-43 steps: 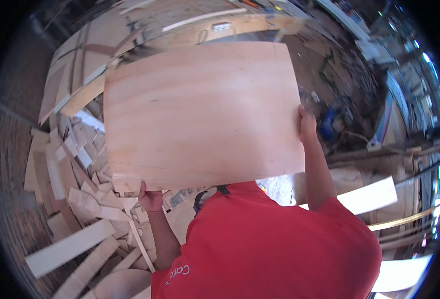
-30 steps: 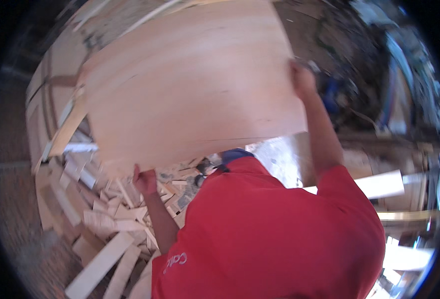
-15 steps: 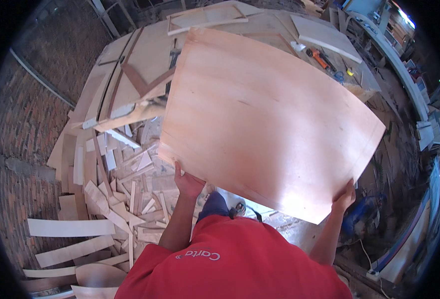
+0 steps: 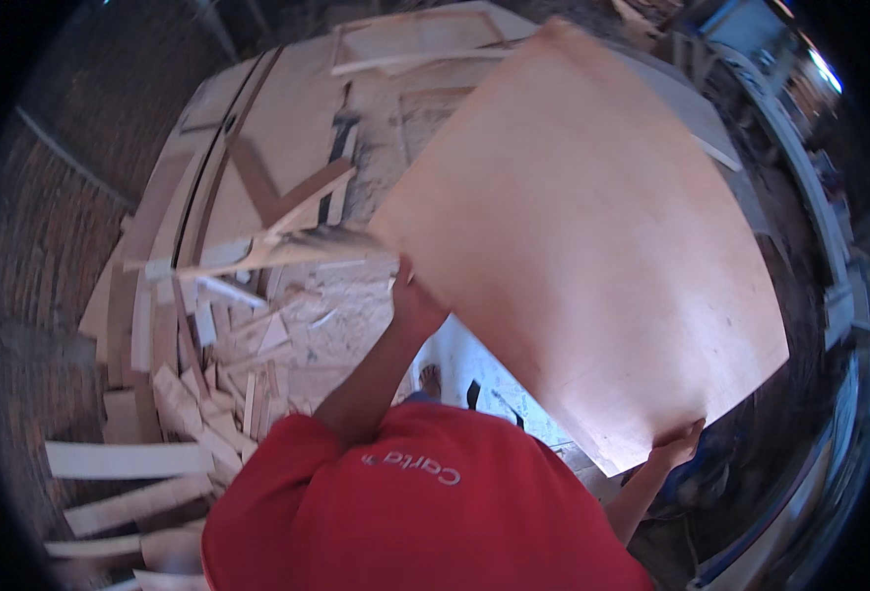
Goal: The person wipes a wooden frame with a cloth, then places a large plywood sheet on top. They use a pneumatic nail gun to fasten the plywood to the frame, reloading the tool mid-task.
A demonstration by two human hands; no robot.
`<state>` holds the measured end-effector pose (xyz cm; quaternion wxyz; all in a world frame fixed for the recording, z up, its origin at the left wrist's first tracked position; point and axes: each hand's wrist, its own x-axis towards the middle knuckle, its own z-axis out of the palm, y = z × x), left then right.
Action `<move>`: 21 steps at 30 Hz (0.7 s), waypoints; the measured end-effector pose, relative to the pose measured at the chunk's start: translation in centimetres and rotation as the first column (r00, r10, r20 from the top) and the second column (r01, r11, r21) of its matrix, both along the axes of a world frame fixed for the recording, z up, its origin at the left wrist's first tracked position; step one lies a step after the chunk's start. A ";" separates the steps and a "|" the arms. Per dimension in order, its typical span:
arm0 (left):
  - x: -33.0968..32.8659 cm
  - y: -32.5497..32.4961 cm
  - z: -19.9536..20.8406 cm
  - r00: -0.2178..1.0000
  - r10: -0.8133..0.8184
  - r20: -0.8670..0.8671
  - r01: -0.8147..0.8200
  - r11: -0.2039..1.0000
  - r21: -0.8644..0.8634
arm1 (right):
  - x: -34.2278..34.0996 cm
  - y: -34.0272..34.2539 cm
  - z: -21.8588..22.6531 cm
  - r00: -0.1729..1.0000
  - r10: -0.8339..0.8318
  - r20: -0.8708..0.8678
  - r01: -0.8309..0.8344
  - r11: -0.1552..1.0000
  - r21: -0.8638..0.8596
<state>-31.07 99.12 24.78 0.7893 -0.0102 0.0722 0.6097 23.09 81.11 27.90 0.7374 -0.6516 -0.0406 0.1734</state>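
The left hand (image 4: 419, 303) grips the near long edge of a big, flat wooden board (image 4: 592, 246), close to one corner. The board lies up and to the right of this hand, and its long way runs slanting down toward the right hand (image 4: 676, 448). That right hand holds the short edge, near the next corner, with its thumb on top. The left hand is the one nearer to the work table (image 4: 292, 113), which is ahead of it and to its left. Wood scraps (image 4: 179, 399) lie below and to the left of the left hand. Most of the fingers seem to be tucked under the board, so I can't see them. The board's underside is hidden, and it covers part of the table. The things around the right hand are too dark to make out.
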 end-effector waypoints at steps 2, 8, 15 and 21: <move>0.2 3.3 1.6 0.998 -0.005 -0.066 0.010 0.997 0.073 | -0.3 1.9 0.0 0.997 -0.034 -0.067 0.030 0.998 -0.056; 2.6 9.8 5.2 0.931 0.007 -0.364 0.059 0.984 0.170 | 2.9 7.3 -2.9 0.986 0.083 -0.143 -0.100 0.988 -0.114; 7.6 16.2 7.2 0.931 0.153 -0.331 -0.087 0.975 0.206 | 9.8 20.4 1.4 0.948 0.315 0.047 -0.317 0.947 0.051; 8.7 26.2 14.9 0.831 0.140 -0.539 -0.211 0.975 -0.072 | 9.5 35.5 17.4 0.885 0.162 0.437 -0.367 0.820 0.440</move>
